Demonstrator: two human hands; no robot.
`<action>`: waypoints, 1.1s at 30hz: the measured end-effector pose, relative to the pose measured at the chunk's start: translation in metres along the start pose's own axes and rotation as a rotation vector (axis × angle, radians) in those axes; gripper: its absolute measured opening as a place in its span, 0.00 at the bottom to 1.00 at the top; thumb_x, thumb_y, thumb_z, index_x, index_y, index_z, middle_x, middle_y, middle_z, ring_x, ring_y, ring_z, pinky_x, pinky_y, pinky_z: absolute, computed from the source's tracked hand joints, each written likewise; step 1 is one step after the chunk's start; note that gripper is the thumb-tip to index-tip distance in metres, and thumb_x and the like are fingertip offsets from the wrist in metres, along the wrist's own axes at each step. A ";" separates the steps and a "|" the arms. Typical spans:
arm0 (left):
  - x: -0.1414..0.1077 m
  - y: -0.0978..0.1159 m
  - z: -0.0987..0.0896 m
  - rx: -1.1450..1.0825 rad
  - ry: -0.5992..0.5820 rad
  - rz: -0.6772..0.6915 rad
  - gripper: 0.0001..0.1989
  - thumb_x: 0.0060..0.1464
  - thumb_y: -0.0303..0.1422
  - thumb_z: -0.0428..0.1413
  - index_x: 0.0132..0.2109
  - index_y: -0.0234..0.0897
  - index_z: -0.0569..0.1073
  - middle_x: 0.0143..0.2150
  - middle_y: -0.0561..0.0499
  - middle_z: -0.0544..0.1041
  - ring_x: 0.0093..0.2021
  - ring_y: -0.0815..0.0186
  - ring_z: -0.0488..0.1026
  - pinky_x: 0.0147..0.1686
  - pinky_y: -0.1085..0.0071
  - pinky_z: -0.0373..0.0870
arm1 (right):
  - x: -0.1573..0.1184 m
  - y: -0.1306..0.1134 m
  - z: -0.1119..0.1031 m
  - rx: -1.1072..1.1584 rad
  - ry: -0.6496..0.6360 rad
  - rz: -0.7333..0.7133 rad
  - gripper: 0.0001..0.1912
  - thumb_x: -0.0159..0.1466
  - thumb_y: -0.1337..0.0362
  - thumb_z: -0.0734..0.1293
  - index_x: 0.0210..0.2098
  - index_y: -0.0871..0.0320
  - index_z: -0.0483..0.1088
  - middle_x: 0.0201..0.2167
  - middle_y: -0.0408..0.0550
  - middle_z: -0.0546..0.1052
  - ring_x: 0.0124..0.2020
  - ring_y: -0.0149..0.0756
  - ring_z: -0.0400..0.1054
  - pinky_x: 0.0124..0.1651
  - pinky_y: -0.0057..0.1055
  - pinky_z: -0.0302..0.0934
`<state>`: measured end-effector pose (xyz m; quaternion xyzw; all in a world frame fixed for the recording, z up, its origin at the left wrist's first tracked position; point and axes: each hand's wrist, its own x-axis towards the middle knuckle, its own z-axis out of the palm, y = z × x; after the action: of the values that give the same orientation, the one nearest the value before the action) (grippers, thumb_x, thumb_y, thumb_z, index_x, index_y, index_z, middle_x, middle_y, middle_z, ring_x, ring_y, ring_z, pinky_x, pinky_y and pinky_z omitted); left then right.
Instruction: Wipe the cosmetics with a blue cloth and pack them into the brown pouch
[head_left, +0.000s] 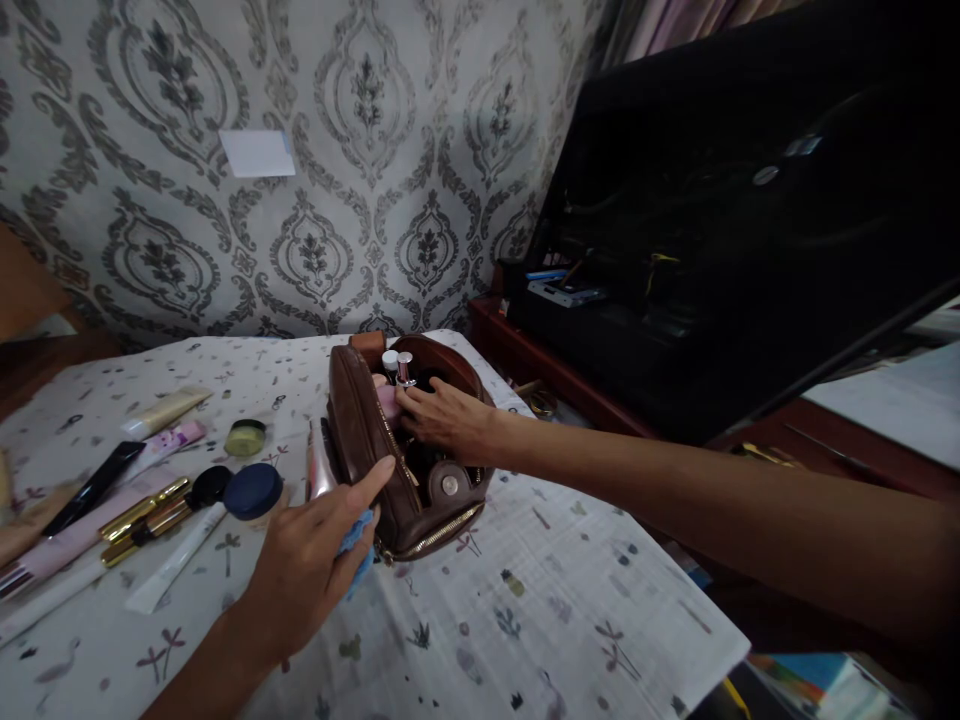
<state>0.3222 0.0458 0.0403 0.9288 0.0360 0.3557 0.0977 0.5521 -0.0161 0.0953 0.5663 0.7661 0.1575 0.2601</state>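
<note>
A brown zippered cosmetic bag (352, 420) stands unzipped on the cloth-covered table. My right hand (442, 412) reaches into its opening with fingers bent downward. Its fingertips are beside a silver-capped bottle (406, 368) and a pink item (388, 402); what they grip inside is hidden. A white-capped bottle (390, 360) stands behind these. My left hand (304, 560) is at the bag's near left side, index finger stretched against the zippered edge. Its other fingers curl around a crumpled blue cloth (355, 545). A shiny pinkish tube (320, 460) leans by the bag's left side.
Several cosmetics lie left of the bag, including a navy-lidded jar (253, 490), a green jar (245, 437), a black tube (94, 487) and a gold tube (146, 508). A large black screen (720, 220) leans at the right, beyond the table's edge. Patterned wall (367, 170) rises behind.
</note>
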 end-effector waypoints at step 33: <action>0.001 0.000 0.000 -0.039 -0.018 0.004 0.24 0.69 0.31 0.47 0.69 0.40 0.58 0.38 0.52 0.80 0.33 0.72 0.77 0.34 0.78 0.69 | 0.043 0.002 0.006 0.640 0.028 -0.131 0.11 0.63 0.72 0.66 0.46 0.66 0.73 0.46 0.59 0.77 0.44 0.44 0.74 0.42 0.35 0.67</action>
<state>0.3222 0.0463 0.0409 0.9299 0.0263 0.3482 0.1155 0.5472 0.0252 0.0819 0.5668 0.8149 -0.1006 0.0680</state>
